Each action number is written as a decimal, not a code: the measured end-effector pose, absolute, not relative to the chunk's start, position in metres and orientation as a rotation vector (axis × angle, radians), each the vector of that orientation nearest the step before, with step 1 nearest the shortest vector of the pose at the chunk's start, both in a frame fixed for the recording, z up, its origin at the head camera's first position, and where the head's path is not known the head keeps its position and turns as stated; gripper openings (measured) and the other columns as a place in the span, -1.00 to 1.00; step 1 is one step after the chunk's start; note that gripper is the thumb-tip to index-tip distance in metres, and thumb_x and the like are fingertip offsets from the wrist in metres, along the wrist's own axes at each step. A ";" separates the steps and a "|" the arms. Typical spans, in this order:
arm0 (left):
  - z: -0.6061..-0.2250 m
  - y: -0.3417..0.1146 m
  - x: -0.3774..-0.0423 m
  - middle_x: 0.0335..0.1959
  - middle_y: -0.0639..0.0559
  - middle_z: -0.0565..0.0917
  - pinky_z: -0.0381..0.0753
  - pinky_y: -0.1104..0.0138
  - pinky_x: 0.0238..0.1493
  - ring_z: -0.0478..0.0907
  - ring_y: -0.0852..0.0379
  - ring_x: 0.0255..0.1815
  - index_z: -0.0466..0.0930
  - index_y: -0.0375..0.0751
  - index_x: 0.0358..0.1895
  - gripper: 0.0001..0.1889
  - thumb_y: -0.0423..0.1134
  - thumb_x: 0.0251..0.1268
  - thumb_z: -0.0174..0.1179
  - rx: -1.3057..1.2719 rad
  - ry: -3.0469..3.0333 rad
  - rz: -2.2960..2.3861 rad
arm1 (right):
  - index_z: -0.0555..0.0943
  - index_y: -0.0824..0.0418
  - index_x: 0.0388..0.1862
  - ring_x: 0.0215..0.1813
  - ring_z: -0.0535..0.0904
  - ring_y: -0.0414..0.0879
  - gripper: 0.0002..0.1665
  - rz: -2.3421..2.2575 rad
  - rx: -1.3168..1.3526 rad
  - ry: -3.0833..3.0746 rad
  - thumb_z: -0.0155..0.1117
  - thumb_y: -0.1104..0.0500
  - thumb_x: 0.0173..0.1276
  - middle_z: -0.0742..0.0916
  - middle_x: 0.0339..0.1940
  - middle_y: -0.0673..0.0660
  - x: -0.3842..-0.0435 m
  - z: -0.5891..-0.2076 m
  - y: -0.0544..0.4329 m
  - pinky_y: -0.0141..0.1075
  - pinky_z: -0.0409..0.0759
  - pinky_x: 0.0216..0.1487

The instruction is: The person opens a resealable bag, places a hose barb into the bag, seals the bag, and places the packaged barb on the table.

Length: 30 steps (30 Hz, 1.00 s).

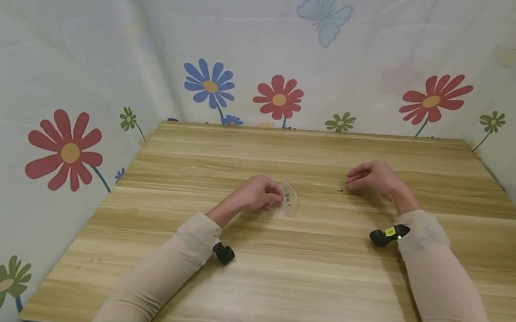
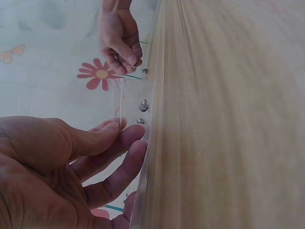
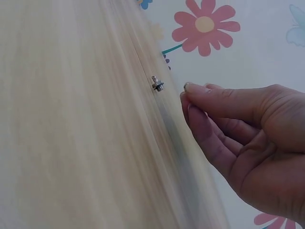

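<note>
My left hand point(image 1: 258, 194) pinches the edge of a small clear plastic bag point(image 1: 296, 193) between thumb and fingers, close over the table. Inside the bag several small metal fittings point(image 2: 143, 106) show through the film in the left wrist view. To the right, my right hand point(image 1: 374, 177) holds a tiny metal fitting point(image 2: 134, 67) between thumb and fingertips, mostly hidden by them. Another metal fitting point(image 3: 157, 85), with a wider collar and a narrow rounded tip, lies on the tabletop just left of the right fingertips.
The wood-grain table point(image 1: 243, 292) spreads under both hands. Behind it and along its sides hangs a pale cloth point(image 1: 253, 33) printed with flowers and a butterfly. A small black camera point(image 1: 223, 253) sits at the left cuff, and another black camera point(image 1: 385, 236) at the right.
</note>
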<state>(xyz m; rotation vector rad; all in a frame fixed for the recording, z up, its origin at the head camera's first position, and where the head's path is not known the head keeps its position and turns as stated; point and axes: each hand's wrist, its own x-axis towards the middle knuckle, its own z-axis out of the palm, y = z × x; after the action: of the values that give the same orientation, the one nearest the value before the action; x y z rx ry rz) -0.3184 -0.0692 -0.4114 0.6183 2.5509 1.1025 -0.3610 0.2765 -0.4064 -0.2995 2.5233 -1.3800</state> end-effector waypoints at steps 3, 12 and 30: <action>-0.411 -0.069 -0.319 -0.26 -0.04 0.76 0.68 0.31 -0.33 0.69 0.07 -0.37 0.75 -0.22 -0.17 -0.86 -0.32 0.46 0.19 0.619 2.557 1.096 | 0.57 0.47 0.12 -0.08 0.68 -0.12 -0.49 -1.392 -0.304 2.501 0.49 0.25 0.26 0.75 -0.04 0.27 -0.360 -0.404 0.272 -0.42 0.58 -0.08; -0.412 -0.069 -0.320 -0.26 -0.04 0.76 0.68 0.31 -0.33 0.69 0.08 -0.38 0.75 -0.24 -0.16 -0.86 -0.32 0.45 0.19 0.616 2.548 1.106 | 0.51 0.54 0.16 -0.12 0.73 -0.10 -0.42 -1.591 -0.304 2.294 0.50 0.33 0.22 0.77 -0.09 0.23 -0.359 -0.401 0.246 -0.05 0.61 0.10; -0.409 -0.068 -0.318 -0.25 -0.07 0.75 0.68 0.31 -0.31 0.68 0.08 -0.35 0.74 -0.26 -0.16 -0.85 -0.33 0.46 0.18 0.607 2.539 1.109 | 0.51 0.60 0.13 -0.13 0.74 -0.09 -0.41 -1.743 -0.398 2.157 0.51 0.42 0.15 0.78 -0.13 0.25 -0.350 -0.404 0.191 -0.28 0.67 -0.05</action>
<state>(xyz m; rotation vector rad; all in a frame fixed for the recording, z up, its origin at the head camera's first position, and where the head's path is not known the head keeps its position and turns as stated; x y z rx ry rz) -0.3180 -0.0677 -0.4094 0.6068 2.5386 1.1087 -0.3496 0.1914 -0.4041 -0.3982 2.1574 -1.7434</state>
